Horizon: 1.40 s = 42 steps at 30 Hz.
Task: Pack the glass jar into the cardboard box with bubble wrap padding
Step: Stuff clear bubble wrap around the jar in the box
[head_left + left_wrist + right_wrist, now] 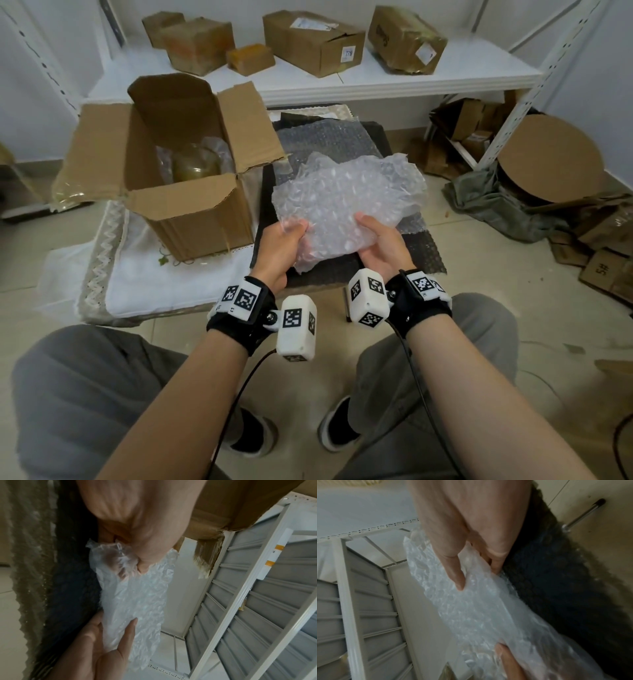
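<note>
Bubble wrap sheet (346, 202) hangs between my left hand (279, 250) and right hand (382, 245), both palms up, thumbs pinching its near edge, right of the cardboard box (191, 212).

The box (185, 192) is open at the top with all four flaps (250, 126) folded outward, so access is from above. The jar (195, 164) fills the middle of the interior, with wrap packed at its sides; free room remains only along the walls. Both hands (281, 250) (380, 246) hold one bubble wrap sheet (346, 198) right of the box, above the dark mat (329, 270). The right flap juts between sheet and opening. The shelf (342, 85) edge runs close behind the box.
</note>
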{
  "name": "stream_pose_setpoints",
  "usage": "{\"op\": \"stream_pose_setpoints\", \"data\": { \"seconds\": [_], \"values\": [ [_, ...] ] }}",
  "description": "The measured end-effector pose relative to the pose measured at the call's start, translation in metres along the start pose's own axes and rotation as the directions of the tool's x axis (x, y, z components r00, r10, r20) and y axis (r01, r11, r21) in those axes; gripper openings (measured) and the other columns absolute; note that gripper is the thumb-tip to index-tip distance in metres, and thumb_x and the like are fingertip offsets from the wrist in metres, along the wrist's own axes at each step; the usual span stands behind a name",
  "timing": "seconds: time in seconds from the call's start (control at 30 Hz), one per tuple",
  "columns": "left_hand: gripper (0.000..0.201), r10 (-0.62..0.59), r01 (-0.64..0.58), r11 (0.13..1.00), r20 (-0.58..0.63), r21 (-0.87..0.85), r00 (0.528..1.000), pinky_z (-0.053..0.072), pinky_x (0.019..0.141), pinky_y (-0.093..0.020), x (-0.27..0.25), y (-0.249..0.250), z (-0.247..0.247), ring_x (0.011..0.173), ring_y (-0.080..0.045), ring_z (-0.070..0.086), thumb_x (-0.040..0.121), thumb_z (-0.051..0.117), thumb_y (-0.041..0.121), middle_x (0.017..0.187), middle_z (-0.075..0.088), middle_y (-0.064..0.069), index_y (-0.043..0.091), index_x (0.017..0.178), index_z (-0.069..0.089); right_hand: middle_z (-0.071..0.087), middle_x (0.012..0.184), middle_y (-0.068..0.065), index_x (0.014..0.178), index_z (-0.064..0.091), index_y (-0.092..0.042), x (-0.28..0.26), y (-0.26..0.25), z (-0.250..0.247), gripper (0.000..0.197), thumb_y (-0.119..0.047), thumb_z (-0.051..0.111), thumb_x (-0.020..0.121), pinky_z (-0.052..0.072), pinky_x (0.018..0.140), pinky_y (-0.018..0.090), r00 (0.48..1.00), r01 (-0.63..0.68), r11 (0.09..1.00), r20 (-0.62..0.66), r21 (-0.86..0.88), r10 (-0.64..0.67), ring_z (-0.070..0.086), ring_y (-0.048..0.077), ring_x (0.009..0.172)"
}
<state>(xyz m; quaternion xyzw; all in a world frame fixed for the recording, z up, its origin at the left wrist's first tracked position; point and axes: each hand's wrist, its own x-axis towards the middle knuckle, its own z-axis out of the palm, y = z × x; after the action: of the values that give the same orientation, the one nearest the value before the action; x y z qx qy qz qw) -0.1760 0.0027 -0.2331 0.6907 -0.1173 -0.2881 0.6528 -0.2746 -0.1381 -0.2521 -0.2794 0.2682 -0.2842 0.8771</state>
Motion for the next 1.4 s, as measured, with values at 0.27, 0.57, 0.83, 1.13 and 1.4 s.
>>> {"op": "stream_pose_setpoints", "data": {
  "seconds": [0.27,0.57,0.83,1.13,1.4],
  "values": [
    [0.019,0.022,-0.022,1.0,-0.005,0.022,1.0,0.05,0.073,-0.029,-0.004,0.002,-0.004,0.07,-0.009,0.065,0.088,0.064,0.023,0.071,0.069,0.005,0.019,0.07,0.062,0.058,0.136,0.021,0.142,0.043,-0.002,-0.003,-0.008,-0.006,0.07,-0.005,0.075,0.08,0.043,0.107,0.054,0.995,-0.099,0.995,-0.013,-0.015,0.098,0.058,0.036,0.124],
    [0.065,0.05,-0.035,0.996,0.206,-0.078,0.977,0.051,0.1,-0.044,-0.002,0.022,-0.008,0.109,-0.023,0.068,0.078,0.074,0.054,0.119,0.07,-0.008,0.012,0.126,0.06,0.047,0.146,0.023,0.148,0.036,-0.011,-0.018,-0.019,-0.006,0.078,-0.019,0.077,0.083,0.036,0.107,0.063,0.956,-0.244,0.97,0.167,-0.016,0.243,0.048,0.044,0.131],
    [0.077,-0.041,0.015,0.997,0.349,0.075,0.936,0.045,0.104,-0.048,-0.004,0.034,-0.018,0.115,-0.024,0.063,0.067,0.072,0.072,0.126,0.066,0.001,0.026,0.128,0.06,0.058,0.135,0.023,0.141,0.047,-0.007,-0.03,-0.044,0.0,0.054,-0.014,0.066,0.091,0.048,0.097,0.059,0.954,-0.197,0.957,0.183,-0.212,0.237,0.058,0.041,0.122],
    [0.032,0.044,-0.112,0.978,0.345,0.178,0.937,0.057,0.09,-0.043,-0.005,0.039,-0.013,0.094,-0.026,0.073,0.076,0.084,0.026,0.098,0.076,-0.01,0.006,0.098,0.072,0.059,0.133,0.024,0.143,0.042,-0.006,-0.038,-0.048,0.01,0.055,-0.01,0.064,0.092,0.044,0.102,0.061,0.958,-0.104,0.951,0.226,-0.292,0.175,0.058,0.043,0.122],
    [0.028,0.115,-0.147,0.985,0.298,0.087,0.948,0.053,0.078,-0.015,0.003,0.04,-0.014,0.098,-0.008,0.071,0.09,0.068,0.013,0.104,0.075,0.0,0.004,0.117,0.068,0.055,0.139,0.021,0.143,0.044,-0.003,-0.04,-0.051,0.005,0.052,-0.023,0.056,0.097,0.036,0.112,0.055,0.932,-0.158,0.884,0.229,-0.441,0.281,0.053,0.037,0.129]
  ]
}}
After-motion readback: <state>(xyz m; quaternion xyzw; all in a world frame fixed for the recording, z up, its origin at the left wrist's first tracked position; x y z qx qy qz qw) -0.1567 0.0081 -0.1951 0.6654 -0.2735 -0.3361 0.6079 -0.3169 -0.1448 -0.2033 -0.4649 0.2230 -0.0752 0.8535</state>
